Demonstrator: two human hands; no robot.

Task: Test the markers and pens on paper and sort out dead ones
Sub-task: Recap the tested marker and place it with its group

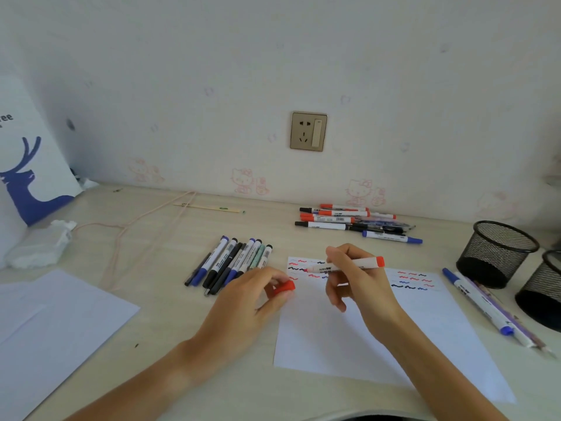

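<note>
You sit at a pale wooden desk (158, 232) that is pushed up against a white wall (273, 56). The wall has faint pink cartoon cat pictures (243, 181) low down, just above the desk. A gold square wall socket (308, 131) sits in the middle of the wall. At the far left a white bag with a blue deer on it (27, 165) leans by the wall. A thin pink cord (127, 229) lies across the desk. The light is soft and even.
</note>
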